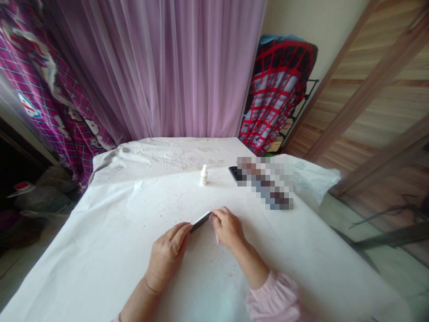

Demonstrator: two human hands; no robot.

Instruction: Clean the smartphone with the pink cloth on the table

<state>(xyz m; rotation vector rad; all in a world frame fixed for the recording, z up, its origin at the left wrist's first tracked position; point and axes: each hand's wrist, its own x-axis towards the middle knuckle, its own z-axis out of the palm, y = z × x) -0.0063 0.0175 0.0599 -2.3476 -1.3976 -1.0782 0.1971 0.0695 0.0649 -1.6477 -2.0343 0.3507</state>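
Above the white-covered table, both hands hold a thin flat thing, dark with a white edge point(201, 220), tilted up toward the right. My left hand point(168, 250) pinches its near left end between thumb and fingers. At the far right end, the fingertips of my right hand point(229, 229) are closed on it. A small pink edge point(217, 239) shows below the right fingers; what it belongs to is hidden. Beyond the hands a small white bottle point(204, 176) stands upright, touched by neither hand.
A dark flat object point(233, 174) lies right of the bottle, partly covered by a pixelated patch. A white plastic bag point(313, 176) rests at the table's right edge. The white cloth point(110, 232) covers the table, wrinkled at the back near a purple curtain point(187, 67).
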